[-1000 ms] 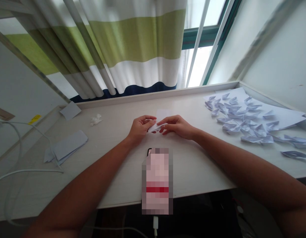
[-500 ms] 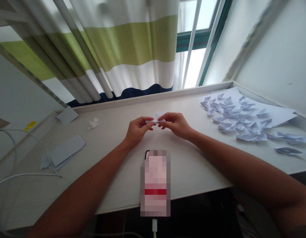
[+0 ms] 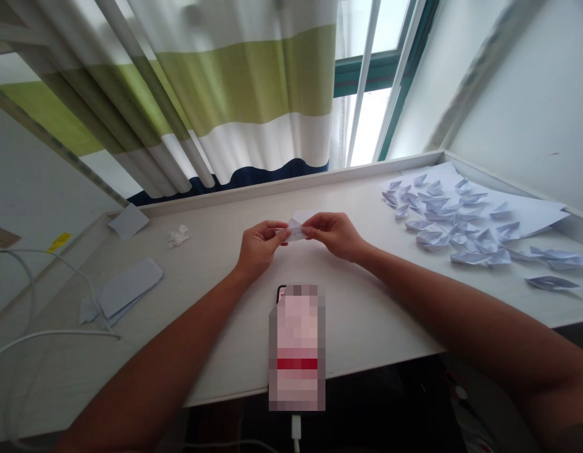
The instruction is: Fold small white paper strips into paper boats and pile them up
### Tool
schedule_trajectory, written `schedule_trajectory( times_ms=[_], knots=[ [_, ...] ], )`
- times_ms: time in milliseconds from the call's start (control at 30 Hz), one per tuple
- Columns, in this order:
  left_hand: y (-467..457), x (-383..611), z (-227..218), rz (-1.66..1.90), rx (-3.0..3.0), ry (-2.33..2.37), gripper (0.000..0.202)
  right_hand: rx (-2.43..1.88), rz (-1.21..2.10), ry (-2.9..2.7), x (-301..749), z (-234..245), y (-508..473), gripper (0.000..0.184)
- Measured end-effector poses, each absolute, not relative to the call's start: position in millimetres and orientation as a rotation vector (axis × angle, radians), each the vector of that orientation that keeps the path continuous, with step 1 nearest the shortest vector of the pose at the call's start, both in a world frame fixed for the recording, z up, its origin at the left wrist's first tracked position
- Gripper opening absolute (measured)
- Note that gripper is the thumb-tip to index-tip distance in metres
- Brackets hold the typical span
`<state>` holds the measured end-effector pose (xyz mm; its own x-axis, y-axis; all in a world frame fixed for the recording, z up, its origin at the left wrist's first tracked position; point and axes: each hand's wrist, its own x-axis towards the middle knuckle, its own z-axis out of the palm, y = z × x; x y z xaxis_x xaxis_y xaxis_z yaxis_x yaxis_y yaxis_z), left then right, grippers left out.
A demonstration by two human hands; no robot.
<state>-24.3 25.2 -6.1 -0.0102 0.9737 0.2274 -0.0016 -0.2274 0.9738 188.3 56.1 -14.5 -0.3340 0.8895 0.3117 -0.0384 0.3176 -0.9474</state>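
Observation:
A small folded white paper boat (image 3: 296, 231) with a pointed peak is held between my two hands above the desk. My left hand (image 3: 262, 245) pinches its left end between thumb and fingers. On the opposite end, my right hand (image 3: 333, 234) is closed in a similar pinch. Fingers cover both ends of the paper. Below the hands lies a phone (image 3: 297, 346), its screen blurred out and a white cable plugged into its lower end.
Several folded paper boats (image 3: 456, 220) crowd the desk's right side, some on white sheets (image 3: 532, 211). At left are stacked paper pieces (image 3: 131, 289), a single paper piece (image 3: 129, 221), crumpled paper (image 3: 179, 236) and white cables (image 3: 50, 333). A raised rim (image 3: 235, 192) edges the desk's back.
The paper boat has tilted, so more of its flat front face shows. My fingers have shifted slightly at both ends, and the hands stay in nearly the same place.

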Motion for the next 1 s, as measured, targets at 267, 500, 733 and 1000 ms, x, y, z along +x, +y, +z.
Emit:
schedule_trajectory(
  times_ms=[267,500,733,1000],
  knots=[
    [25.2,-22.5,-6.9,1.375,1.347,1.084,0.042,-0.764,1.206,-1.549,186.8,-15.4,56.2,0.042],
    [23.4,-21.2,-2.3,1.286,1.222,0.992,0.039,-0.736,1.151,-1.475,183.3,-11.2,50.7,0.044],
    [24.0,-26.4,-0.2,1.298,1.295,1.076,0.032,-0.755,1.166,-1.511,187.4,-13.2,54.7,0.040],
    [27.5,-31.4,-1.3,1.266,1.408,1.092,0.028,-0.806,1.154,-1.591,190.9,-10.8,55.5,0.043]
  ],
)
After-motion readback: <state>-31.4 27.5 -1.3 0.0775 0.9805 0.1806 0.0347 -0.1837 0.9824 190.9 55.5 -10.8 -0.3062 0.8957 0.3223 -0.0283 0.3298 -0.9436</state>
